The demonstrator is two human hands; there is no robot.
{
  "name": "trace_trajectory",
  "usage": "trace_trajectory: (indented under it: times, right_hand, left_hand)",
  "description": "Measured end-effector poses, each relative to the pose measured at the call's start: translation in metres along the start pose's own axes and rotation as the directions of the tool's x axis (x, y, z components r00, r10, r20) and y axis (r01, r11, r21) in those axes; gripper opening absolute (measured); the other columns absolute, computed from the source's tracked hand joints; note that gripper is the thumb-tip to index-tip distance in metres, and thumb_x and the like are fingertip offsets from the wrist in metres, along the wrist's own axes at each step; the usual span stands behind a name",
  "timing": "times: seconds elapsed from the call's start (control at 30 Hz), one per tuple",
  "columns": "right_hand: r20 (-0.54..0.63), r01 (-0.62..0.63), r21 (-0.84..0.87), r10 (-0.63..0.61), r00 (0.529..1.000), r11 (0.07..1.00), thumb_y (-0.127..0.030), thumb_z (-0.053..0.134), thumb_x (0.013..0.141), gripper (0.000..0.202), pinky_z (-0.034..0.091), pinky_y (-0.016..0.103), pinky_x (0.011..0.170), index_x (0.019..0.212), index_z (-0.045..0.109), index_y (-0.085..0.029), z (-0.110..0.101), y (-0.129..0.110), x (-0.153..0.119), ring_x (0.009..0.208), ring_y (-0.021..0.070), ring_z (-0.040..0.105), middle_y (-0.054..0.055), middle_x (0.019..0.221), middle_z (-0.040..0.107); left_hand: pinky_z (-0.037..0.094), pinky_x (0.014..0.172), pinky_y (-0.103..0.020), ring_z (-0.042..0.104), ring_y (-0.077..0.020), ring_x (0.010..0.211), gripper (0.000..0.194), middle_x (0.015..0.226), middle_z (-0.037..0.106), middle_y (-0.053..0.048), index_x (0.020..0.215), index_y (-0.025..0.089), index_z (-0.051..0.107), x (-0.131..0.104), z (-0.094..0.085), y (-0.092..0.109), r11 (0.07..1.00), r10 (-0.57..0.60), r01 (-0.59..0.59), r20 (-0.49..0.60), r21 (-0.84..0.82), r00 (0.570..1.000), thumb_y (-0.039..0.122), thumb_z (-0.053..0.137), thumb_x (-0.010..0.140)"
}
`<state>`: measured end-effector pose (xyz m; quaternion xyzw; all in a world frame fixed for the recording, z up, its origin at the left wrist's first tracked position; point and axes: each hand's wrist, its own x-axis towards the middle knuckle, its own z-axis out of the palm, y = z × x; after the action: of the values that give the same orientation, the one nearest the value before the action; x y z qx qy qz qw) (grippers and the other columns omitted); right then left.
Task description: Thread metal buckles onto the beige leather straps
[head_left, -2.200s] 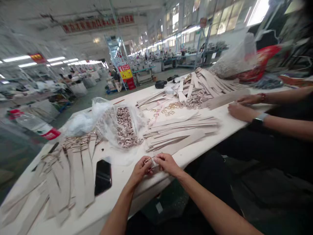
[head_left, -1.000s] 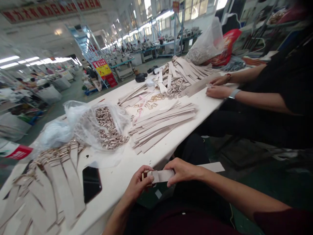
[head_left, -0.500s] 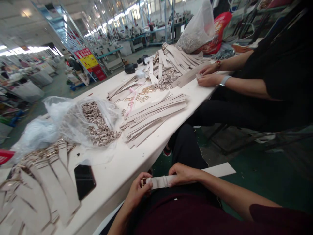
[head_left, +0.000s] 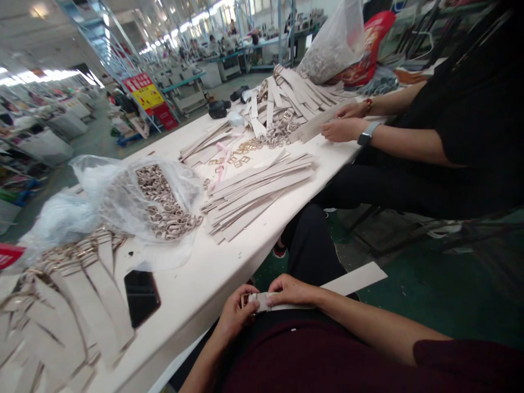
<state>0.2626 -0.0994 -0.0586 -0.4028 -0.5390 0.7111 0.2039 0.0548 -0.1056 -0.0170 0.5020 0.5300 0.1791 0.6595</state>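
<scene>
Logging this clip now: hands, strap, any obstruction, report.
Left hand grips strap at buckle end; right hand pinches it farther along. Free end shows past right forearm. No visible obstruction.

The person wears a shirt (head_left: 335, 363) of dark maroon colour, and its cloth appears plain and rather soft. The right sleeve (head_left: 438, 352) is short and loose; its edge ends about the elbow, and from there the right forearm (head_left: 368, 322) is bare, becoming narrower towards the wrist. On the front there is a small white spot (head_left: 293, 329), too tiny to tell if it is a mark or a scrap. The trousers (head_left: 262, 323) are very dark, nearly black. The left hand (head_left: 237, 314) and the right hand (head_left: 290, 290) are bare.
</scene>
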Motion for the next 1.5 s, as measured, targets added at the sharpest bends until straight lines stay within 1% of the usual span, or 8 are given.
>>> trace_trajectory:
  times: [0.13,0.4,0.63,0.8,1.0,1.23,1.4,1.5]
  right_hand:
    - [-0.014,-0.011,0.017,0.011,1.000,1.000,-0.052,0.068,0.066,0.043,0.019,0.019,0.045,0.069,0.064,-0.009,0.000,0.009,0.001,0.049,0.0051,0.030,-0.006,0.052,0.041]
    - [0.003,-0.003,0.070,0.003,1.000,0.998,-0.056,0.067,0.066,0.046,0.020,0.019,0.046,0.067,0.063,-0.010,0.002,0.010,0.002,0.050,0.0049,0.029,-0.007,0.052,0.041]
    - [-0.039,0.007,0.080,-0.004,0.999,0.997,-0.053,0.069,0.064,0.043,0.022,0.019,0.047,0.070,0.065,-0.010,0.005,0.011,0.004,0.052,0.0061,0.033,-0.005,0.054,0.046]
    - [-0.080,0.054,0.042,-0.051,0.995,0.998,-0.053,0.064,0.069,0.043,0.027,0.019,0.051,0.070,0.068,-0.010,0.007,0.017,0.004,0.054,0.0074,0.036,-0.004,0.056,0.048]
    - [-0.054,0.049,0.044,-0.047,0.997,0.998,-0.053,0.062,0.071,0.044,0.026,0.019,0.049,0.073,0.069,-0.010,0.005,0.022,0.004,0.052,0.0069,0.035,-0.004,0.055,0.047]
    - [-0.055,0.040,0.044,-0.037,0.998,0.998,-0.051,0.062,0.072,0.042,0.025,0.019,0.049,0.073,0.069,-0.010,0.005,0.021,0.003,0.052,0.0066,0.034,-0.004,0.055,0.046]
    - [-0.042,0.041,0.040,-0.040,0.998,0.998,-0.048,0.062,0.073,0.039,0.025,0.019,0.049,0.074,0.070,-0.010,0.005,0.023,0.003,0.052,0.0064,0.035,-0.004,0.055,0.048]
    - [-0.034,0.046,0.086,-0.043,0.998,0.995,-0.046,0.067,0.069,0.036,0.029,0.019,0.051,0.075,0.070,-0.011,0.004,0.022,0.003,0.053,0.0068,0.039,-0.004,0.058,0.053]
  left_hand:
    - [0.031,0.044,-0.020,0.040,-0.0100,0.049,0.032,0.058,0.047,0.005,0.082,0.017,0.054,0.004,0.005,-0.006,1.000,-0.017,0.018,-0.069,0.021,0.997,0.044,0.065,0.069]
    - [0.030,0.052,-0.021,0.043,-0.0110,0.055,0.023,0.061,0.052,0.004,0.081,0.017,0.059,0.002,0.009,-0.010,0.974,0.100,-0.068,-0.141,0.214,0.985,0.037,0.063,0.072]
    - [0.031,0.052,-0.021,0.043,-0.0108,0.054,0.025,0.060,0.052,0.003,0.081,0.017,0.056,0.001,0.016,-0.005,0.988,0.085,-0.059,-0.192,0.142,0.978,0.039,0.063,0.072]
    - [0.034,0.049,-0.021,0.044,-0.0110,0.052,0.023,0.058,0.052,0.004,0.078,0.017,0.054,0.004,0.016,-0.010,0.998,0.036,-0.024,-0.238,0.056,0.971,0.033,0.065,0.066]
    - [0.033,0.041,-0.020,0.041,-0.0091,0.044,0.026,0.055,0.048,0.007,0.082,0.019,0.051,0.004,0.014,-0.018,0.999,-0.045,0.045,-0.264,-0.006,0.963,0.035,0.064,0.065]
    - [0.033,0.042,-0.019,0.042,-0.0085,0.045,0.023,0.055,0.049,0.007,0.082,0.019,0.050,0.002,0.015,-0.022,1.000,0.001,0.001,-0.287,0.007,0.958,0.032,0.063,0.067]
    - [0.034,0.041,-0.021,0.041,-0.0093,0.044,0.024,0.058,0.048,0.007,0.084,0.019,0.049,-0.002,0.015,-0.024,0.999,-0.034,0.031,-0.279,-0.014,0.960,0.034,0.061,0.069]
    - [0.032,0.043,-0.020,0.041,-0.0093,0.047,0.023,0.058,0.048,0.006,0.083,0.019,0.049,-0.003,0.015,-0.021,0.999,0.020,-0.007,-0.268,0.051,0.963,0.035,0.061,0.072]
